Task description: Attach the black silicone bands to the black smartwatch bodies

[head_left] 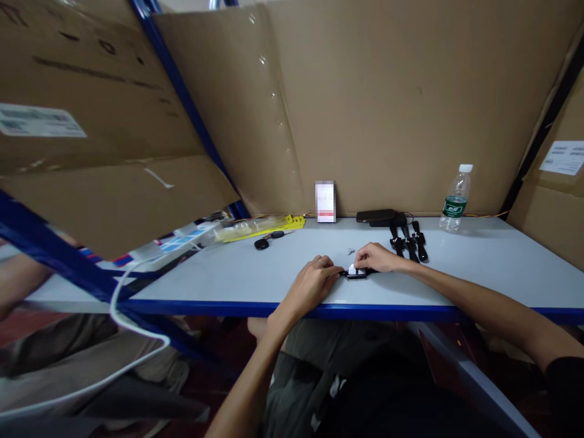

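Observation:
On the table in front of me lies a small black rectangular piece point(356, 277) with dark strap-like ends, much like a watch. My left hand point(314, 278) is closed on its left end, thumb and fingertips together. Above its top face, my right hand point(376, 258) pinches a small white piece point(351, 269), which looks like a slip of paper or cloth. Just behind the fingers sits a tiny silvery item point(350, 250), too small to name. Several black strapped items point(409, 242) lie to the right of my right hand.
A phone point(325, 202) leans on the cardboard at the back, beside a black flat case point(375, 216). A water bottle point(455, 201) stands at right. Keys point(262, 243), yellow strips point(260, 230) and a white cable point(119, 304) are at left. Another person's arm point(22, 274) shows beyond the blue post.

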A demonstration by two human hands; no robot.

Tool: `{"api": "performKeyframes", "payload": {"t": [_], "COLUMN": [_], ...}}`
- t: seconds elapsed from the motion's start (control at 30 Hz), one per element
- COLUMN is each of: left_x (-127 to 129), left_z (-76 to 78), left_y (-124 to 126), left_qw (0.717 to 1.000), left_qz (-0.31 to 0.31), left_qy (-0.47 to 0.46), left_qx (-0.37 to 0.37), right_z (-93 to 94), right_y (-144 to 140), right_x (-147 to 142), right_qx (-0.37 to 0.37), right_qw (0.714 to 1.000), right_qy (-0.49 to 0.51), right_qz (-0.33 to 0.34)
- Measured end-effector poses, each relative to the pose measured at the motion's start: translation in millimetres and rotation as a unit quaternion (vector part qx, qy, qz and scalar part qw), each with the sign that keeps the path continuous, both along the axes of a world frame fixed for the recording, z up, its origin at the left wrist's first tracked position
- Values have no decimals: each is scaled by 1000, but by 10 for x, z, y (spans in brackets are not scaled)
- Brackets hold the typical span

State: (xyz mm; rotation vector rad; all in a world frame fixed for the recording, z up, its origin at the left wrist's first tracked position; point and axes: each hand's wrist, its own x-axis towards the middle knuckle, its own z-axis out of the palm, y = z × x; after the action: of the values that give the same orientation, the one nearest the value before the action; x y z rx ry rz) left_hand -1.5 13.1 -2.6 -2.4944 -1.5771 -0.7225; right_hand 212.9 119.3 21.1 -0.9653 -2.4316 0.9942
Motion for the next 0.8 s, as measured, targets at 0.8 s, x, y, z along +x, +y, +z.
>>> {"api": "performKeyframes", "payload": {"t": [0.8], "left_x": [41], "left_z": [42], "left_y": [-36], "left_qw": [1000], "left_qz": [12], "left_qy": [4], "left_qx": [-13], "right_z": [223], "right_y": [196], "right_x": [347], "right_qx": [316], "right_qw": [919], "right_qy": [-200], "right_qz": [-127]}}
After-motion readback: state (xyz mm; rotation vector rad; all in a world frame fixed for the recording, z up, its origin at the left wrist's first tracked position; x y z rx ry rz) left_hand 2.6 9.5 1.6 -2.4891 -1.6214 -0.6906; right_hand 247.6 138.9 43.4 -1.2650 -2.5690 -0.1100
